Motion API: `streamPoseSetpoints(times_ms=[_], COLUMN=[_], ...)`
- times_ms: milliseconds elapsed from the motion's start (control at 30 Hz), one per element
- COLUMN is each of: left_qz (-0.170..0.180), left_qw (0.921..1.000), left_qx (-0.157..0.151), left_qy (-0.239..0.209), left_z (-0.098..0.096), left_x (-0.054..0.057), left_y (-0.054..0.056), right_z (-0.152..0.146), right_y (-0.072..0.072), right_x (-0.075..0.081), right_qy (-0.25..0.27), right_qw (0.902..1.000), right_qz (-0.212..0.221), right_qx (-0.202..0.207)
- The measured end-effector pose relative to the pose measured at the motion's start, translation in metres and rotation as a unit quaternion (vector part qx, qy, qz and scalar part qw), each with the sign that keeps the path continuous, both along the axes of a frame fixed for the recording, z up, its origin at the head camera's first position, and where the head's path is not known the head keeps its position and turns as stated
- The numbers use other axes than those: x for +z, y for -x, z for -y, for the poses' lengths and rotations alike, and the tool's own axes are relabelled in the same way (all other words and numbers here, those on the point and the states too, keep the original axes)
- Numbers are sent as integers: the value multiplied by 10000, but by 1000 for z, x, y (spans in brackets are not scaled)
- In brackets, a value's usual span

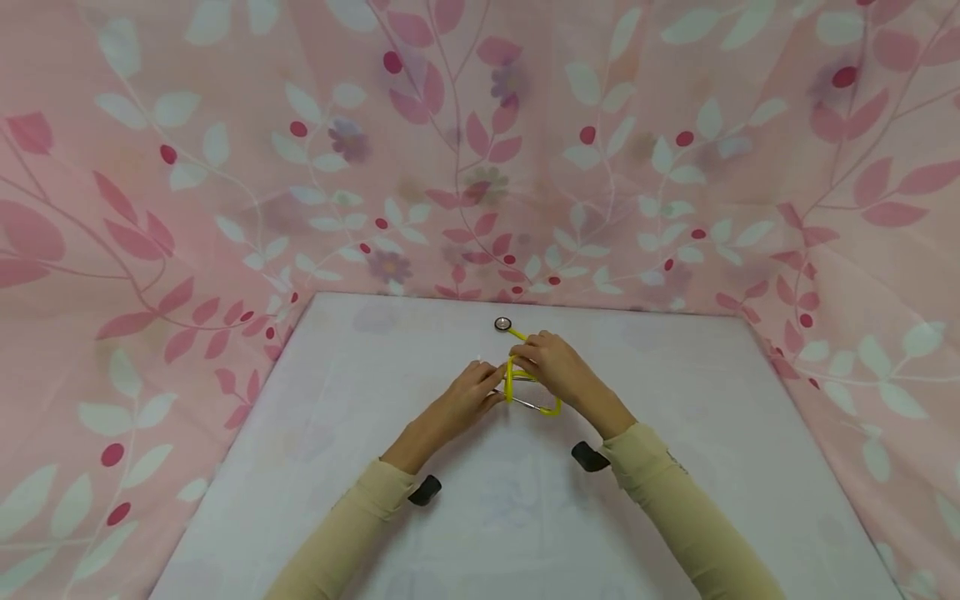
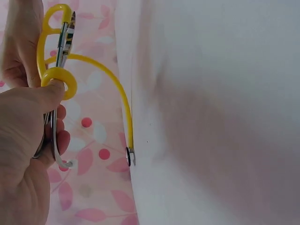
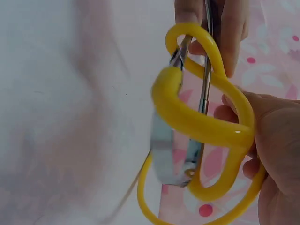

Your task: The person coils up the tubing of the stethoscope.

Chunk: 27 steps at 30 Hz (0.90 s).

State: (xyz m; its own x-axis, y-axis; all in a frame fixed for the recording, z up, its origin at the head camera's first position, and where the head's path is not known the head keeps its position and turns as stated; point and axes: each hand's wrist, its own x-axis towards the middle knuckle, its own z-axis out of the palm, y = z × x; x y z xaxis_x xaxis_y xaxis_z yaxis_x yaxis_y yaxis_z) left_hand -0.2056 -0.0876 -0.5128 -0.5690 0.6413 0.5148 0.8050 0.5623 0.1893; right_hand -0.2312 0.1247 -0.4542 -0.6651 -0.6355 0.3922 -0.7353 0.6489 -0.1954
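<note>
A stethoscope with yellow tubing (image 1: 510, 385) and metal ear tubes (image 3: 206, 84) is held up between both hands over the table. My left hand (image 1: 467, 393) grips the ear tubes, its thumb against a loop of yellow tubing (image 2: 70, 83) wrapped round them. A pale ear tip (image 2: 68, 164) sticks out below these fingers. My right hand (image 1: 561, 367) holds the tubing on the other side, with its fingertips partly hidden. Beyond the hands, the round chestpiece (image 1: 502, 324) sits at the tubing's far end, at or just above the table.
A white-covered table (image 1: 480, 533) lies beneath the hands. Pink leaf-patterned cloth (image 1: 480, 167) surrounds its back and sides. Dark devices (image 1: 425, 491) are strapped at both wrists, below the light sleeves (image 1: 675, 508).
</note>
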Motion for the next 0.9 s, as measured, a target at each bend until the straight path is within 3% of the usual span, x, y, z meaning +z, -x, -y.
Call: streamPoseSetpoints(times_ms=[200, 367, 500, 633, 800, 900], left_qz=[-118, 48, -21, -157, -204, -171], left_qw=[9992, 9989, 9991, 9982, 9977, 9975], left_qx=[-178, -283, -413, -538, -387, -207], left_qy=[341, 366, 83, -233, -521, -653], left_z=[3, 9, 10, 7, 4, 2], left_x=[8, 11, 14, 21, 24, 24], left_y=[-5, -9, -11, -10, -7, -4], right_z=[-6, -14, -30, -40, -37, -30], right_y=[15, 23, 24, 21, 13, 5], right_x=[-2, -13, -24, -31, -44, -53], right_qy=[-102, 391, 1347, 2217, 2749, 3030], right_qw=[9978, 9896, 9672, 9332, 9150, 9023], right_qz=[657, 1343, 2112, 2817, 2945, 3067], right_qx=[32, 328, 421, 237, 228, 1])
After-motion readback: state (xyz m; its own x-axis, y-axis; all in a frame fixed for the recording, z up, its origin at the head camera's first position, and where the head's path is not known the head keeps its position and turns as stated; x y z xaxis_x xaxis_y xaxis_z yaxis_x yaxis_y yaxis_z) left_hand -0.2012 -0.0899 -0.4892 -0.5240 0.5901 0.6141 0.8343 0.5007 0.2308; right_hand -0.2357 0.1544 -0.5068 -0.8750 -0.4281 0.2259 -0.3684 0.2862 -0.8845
